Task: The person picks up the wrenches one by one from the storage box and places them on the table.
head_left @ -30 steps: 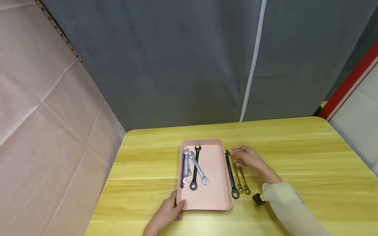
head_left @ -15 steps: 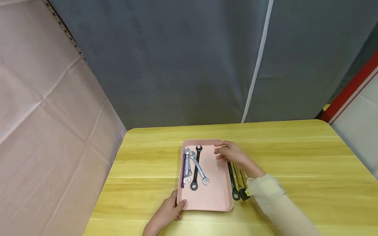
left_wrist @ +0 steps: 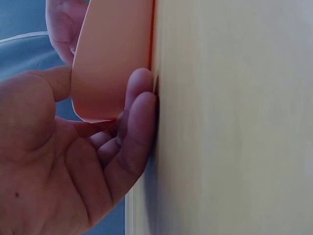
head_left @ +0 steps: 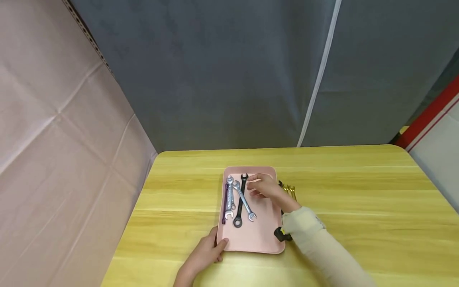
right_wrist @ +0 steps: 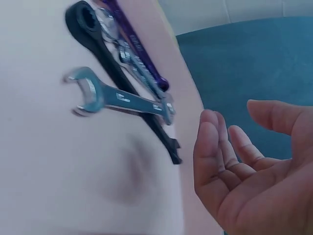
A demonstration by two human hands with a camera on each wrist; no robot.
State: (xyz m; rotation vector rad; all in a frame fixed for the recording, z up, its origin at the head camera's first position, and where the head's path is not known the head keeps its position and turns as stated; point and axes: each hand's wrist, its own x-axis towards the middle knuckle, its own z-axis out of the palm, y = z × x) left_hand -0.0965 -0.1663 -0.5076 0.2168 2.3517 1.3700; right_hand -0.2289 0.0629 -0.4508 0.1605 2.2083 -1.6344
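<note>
My left hand (head_left: 204, 253) grips the near left corner of a pink tray (head_left: 251, 241), thumb on the rim. In the left wrist view, its fingers (left_wrist: 139, 122) curl beneath the tray wall. Over the tray's far right part, my right hand (head_left: 267, 187) holds nothing, its fingers loosely bent. Left of it in the tray lies a black combination wrench (head_left: 240, 213) with a silver open-end wrench (head_left: 246, 205) crossed over it. Silver wrenches (head_left: 229, 199) and a purple wrench (right_wrist: 137, 46) lie along the left wall.
Just right of the tray, gold wrenches (head_left: 293, 191) and another black wrench (head_left: 281, 184) lie on the wooden table (head_left: 351, 207), mostly hidden by my right forearm. A grey curtain (head_left: 215, 79) stands behind the table, and a pale cloth wall (head_left: 71, 159) at the left.
My right hand has moved left from above the gold wrenches to over the tray, near the crossed wrenches. My left hand keeps its grip on the tray corner.
</note>
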